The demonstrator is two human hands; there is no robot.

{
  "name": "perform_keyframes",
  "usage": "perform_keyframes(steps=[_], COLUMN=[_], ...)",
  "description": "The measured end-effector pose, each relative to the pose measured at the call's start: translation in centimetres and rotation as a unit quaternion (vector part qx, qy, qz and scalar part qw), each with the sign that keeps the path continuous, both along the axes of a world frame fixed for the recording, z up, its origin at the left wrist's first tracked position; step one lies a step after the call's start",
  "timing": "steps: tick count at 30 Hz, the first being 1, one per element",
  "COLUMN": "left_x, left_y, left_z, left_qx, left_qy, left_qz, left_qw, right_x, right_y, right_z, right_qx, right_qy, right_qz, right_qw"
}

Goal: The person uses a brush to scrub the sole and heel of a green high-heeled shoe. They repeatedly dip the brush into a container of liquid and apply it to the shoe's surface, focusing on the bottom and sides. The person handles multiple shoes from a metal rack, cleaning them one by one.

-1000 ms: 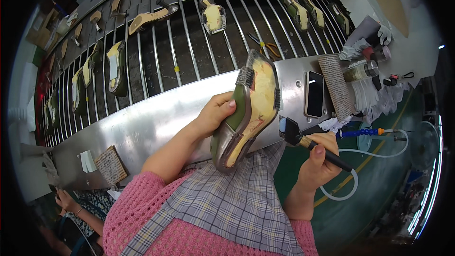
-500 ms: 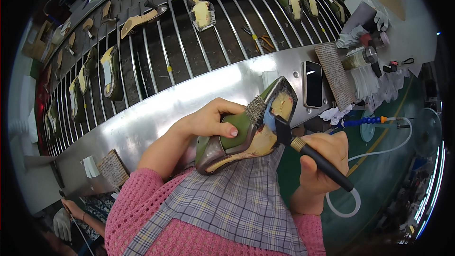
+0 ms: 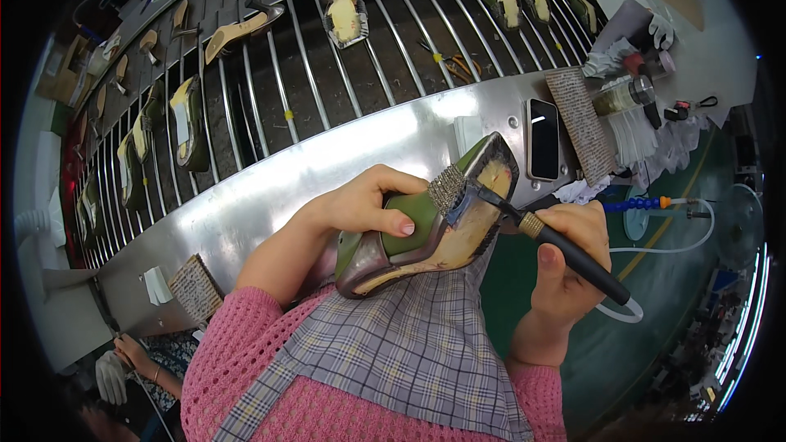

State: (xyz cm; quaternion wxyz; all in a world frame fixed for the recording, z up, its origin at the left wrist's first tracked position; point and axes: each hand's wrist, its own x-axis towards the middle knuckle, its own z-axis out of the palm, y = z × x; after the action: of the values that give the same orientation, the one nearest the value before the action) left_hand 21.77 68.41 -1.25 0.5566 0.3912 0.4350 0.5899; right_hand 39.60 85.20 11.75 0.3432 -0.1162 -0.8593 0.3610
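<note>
My left hand is wrapped round a green shoe upper on a last, with its thumb lying across the green side. The shoe is held tilted over my lap, its pale sole side facing right and a beaded silvery band across the front part. My right hand grips the black handle of a glue brush. A brass collar sits near the brush's head, and a clear hose runs from its rear. The brush's dark tip touches the sole side by a blue patch next to the beaded band.
Beyond the steel ledge runs a roller conveyor bearing several shoes and loose insoles. At the right are a phone, a brown rough block and a jar. A co-worker's hand shows at lower left.
My right hand has shifted slightly up and to the right, turning the brush so its head lies thinner against the sole beside the band. My left hand keeps its hold on the shoe.
</note>
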Motion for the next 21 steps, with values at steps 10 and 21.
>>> perform_keyframes(steps=[10,21], left_x=[-0.1,0.0], left_y=[0.9,1.8], left_z=[1.2,2.5], left_qx=[-0.011,-0.018], left_qy=[-0.017,-0.005], left_qz=[0.007,0.005], left_qw=[1.0,1.0], right_x=[0.5,0.7], right_y=[0.6,0.7], right_z=[0.9,0.8], right_qx=[-0.041,0.031], right_qy=[-0.034,-0.007], right_qz=[0.059,0.015], right_qw=[0.997,0.999])
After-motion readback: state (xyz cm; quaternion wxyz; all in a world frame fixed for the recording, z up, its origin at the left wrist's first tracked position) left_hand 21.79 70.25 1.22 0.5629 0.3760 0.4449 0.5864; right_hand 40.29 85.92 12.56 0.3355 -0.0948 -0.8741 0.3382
